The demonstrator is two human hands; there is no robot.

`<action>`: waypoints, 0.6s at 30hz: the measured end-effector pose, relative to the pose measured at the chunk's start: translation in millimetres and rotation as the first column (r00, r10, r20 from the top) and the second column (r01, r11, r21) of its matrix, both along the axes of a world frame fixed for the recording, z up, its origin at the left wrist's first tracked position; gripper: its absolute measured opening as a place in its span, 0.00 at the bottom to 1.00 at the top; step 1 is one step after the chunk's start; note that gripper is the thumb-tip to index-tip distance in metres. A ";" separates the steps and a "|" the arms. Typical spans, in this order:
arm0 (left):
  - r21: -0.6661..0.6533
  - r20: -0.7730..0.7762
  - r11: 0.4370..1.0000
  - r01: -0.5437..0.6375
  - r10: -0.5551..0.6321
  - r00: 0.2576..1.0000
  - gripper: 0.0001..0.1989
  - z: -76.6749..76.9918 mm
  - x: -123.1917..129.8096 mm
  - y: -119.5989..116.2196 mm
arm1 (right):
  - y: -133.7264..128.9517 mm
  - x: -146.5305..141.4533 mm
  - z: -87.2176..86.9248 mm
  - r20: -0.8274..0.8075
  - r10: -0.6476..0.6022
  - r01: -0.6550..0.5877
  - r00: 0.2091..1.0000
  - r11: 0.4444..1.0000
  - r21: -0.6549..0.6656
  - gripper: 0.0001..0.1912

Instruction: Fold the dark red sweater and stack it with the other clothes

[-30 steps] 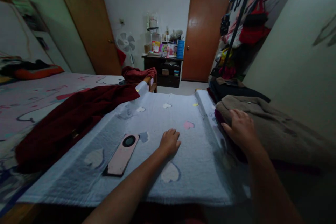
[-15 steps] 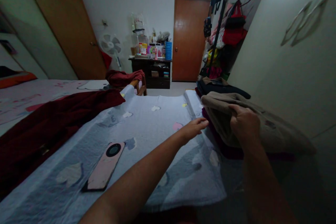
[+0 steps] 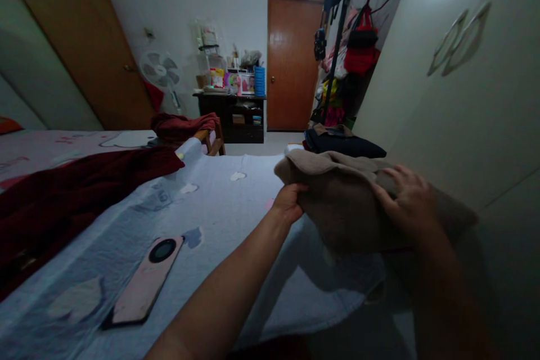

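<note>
A folded taupe garment (image 3: 341, 208), thick and soft-looking, covers the right side of the bed at the cabinet. My left hand (image 3: 290, 202) is closed on its left edge, thumb on top. My right hand (image 3: 407, 197) rests on its upper face, fingers stretched and thumb apart. What kind of garment it is, I cannot tell. Just behind it lies a stack of dark folded clothes (image 3: 346, 143). The clothes under the garment are almost fully hidden.
A pink phone (image 3: 141, 287) lies on the blue patterned sheet (image 3: 228, 225). Dark red clothing (image 3: 84, 191) spreads along the left, with a reddish cloth (image 3: 183, 126) over the wooden bed end. A tall pale cabinet (image 3: 455, 112) closes off the right side.
My left hand has taken hold of the taupe garment, which now reaches further left over the bed. My right hand has loosened from a grip to lie flat on it. The view has shifted right.
</note>
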State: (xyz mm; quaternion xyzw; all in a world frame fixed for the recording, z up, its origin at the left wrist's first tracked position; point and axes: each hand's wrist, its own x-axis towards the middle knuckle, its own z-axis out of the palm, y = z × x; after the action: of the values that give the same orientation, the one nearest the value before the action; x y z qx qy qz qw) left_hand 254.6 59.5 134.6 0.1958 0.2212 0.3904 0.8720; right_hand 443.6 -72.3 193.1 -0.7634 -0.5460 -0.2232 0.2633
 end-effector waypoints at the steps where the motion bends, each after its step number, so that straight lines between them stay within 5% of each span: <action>1: 0.032 0.016 0.999 0.004 -0.004 1.000 0.20 -0.7 -8.3 -1.8 | -2.3 14.3 2.9 -0.004 -0.164 0.163 0.986 0.986 -0.035 0.32; 4: 0.110 0.038 0.994 -0.005 0.001 0.999 0.20 -2.9 -35.1 -4.4 | -2.4 43.5 8.4 -0.073 -0.387 0.357 0.919 0.897 -0.260 0.44; 7: 0.179 0.023 0.982 -0.053 0.050 0.998 0.19 -13.2 -60.9 -2.3 | 7.6 46.4 11.0 -0.163 -0.297 0.211 0.941 0.890 -0.403 0.37; 11: 0.266 -0.004 0.934 -0.240 0.250 0.968 0.24 -33.0 -92.1 8.6 | 26.9 6.7 16.7 -0.149 -0.123 0.082 0.981 0.964 -0.255 0.22; 15: 0.438 -0.035 0.760 -0.480 0.548 0.836 0.30 -32.7 -125.7 30.1 | 42.8 -66.6 16.6 -0.167 0.177 -0.159 0.970 0.981 0.115 0.17; 18: 0.698 -0.093 0.508 -0.505 0.764 0.639 0.32 -22.9 -156.7 53.4 | 50.8 -120.1 1.5 -0.182 0.403 -0.349 0.897 0.898 0.266 0.15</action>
State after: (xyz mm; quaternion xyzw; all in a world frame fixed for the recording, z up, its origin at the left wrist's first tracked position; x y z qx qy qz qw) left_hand 97.9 112.9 111.7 0.4432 0.3073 0.6900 0.4827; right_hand 323.6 -21.5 194.6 -0.6284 -0.6200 -0.1376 0.4492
